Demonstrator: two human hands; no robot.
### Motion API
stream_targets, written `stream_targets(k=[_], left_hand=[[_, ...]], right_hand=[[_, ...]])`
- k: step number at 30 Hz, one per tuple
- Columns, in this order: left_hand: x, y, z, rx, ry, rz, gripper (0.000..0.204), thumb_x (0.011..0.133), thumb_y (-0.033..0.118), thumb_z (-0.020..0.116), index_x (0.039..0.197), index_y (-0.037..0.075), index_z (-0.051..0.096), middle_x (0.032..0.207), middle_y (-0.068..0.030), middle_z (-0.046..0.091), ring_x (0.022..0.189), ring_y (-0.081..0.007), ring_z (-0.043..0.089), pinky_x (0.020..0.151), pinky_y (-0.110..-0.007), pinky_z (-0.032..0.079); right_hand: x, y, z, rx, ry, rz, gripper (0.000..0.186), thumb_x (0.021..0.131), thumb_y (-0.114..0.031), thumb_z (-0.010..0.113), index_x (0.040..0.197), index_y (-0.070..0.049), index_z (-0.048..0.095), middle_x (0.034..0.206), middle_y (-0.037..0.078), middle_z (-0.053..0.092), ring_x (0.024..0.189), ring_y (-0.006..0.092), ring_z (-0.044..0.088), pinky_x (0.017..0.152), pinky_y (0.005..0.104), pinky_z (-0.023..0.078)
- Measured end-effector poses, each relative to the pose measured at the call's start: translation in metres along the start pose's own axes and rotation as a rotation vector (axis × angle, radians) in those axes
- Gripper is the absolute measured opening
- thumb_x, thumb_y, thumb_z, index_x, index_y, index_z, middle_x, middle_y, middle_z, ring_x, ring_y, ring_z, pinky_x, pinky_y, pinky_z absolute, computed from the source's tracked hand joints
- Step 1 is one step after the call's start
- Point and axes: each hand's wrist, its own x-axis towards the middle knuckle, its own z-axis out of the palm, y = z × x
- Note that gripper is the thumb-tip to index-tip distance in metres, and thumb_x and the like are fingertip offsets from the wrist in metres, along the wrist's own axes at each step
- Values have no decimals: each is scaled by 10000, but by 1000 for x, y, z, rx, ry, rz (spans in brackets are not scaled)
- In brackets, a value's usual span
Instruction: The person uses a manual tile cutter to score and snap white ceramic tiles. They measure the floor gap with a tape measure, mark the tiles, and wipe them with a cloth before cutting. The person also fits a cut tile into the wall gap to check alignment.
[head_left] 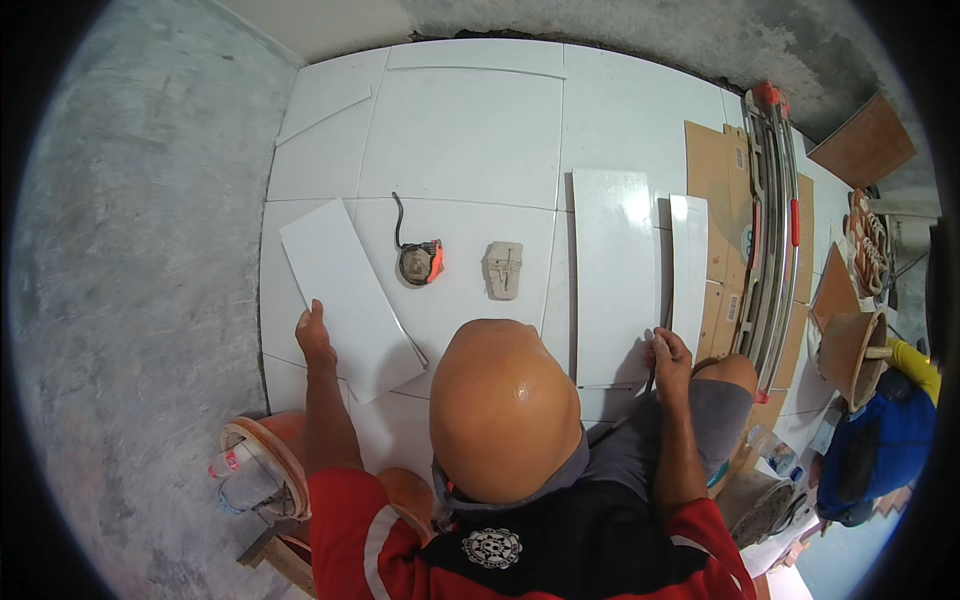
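Note:
My left hand point(317, 338) is closed on the left edge of a white rectangular tile piece point(345, 290), which lies slanted with its lower right edge raised a little. My right hand point(672, 362) is closed, fingertips pinched, beside the lower right edge of another long white tile piece point(612, 275). A thin dark shape shows below those fingers, too small to make out. Just beyond this hand a narrower white tile strip point(688, 265) lies upright in the picture. Between the two larger pieces are a tape measure point(420, 262) with a black strap and a worn greyish block point(503, 270).
White floor tiles point(465, 135) meet grey walls. On the right lie cardboard point(708, 170) and a long metal-railed tile cutter point(772, 240). An orange bucket point(280, 440) with a plastic bottle stands lower left. Another person in blue and yellow point(875, 450) is at far right.

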Motion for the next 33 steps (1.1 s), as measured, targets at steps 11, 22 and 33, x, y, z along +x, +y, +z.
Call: stream_targets(k=[11,22,33], left_hand=[[1,-16,2,22,-85,-23,308,986,310,674,843,43,622,756,-10,589,669,-129,535,621,-319,465],[21,-16,6,1078,118,262,498,905,413,707,781,-69,681,760,-218,692,689,-380,660,702,-493,523],[-13,30,62,1138,25,489,602,928,311,713,1352,-82,546,1327,-292,601,1251,-425,577,1070,-462,451]], right_hand=[[-7,-3,8,-115,-30,-95,288,1003,-166,626,1199,41,667,872,33,667,754,95,598,697,265,512],[-6,4,6,-116,-29,-111,283,1003,-160,624,1198,41,668,861,26,664,743,81,578,687,257,494],[5,28,13,-224,-3,-216,262,1006,-174,635,1173,25,675,867,29,671,739,90,592,675,264,504]])
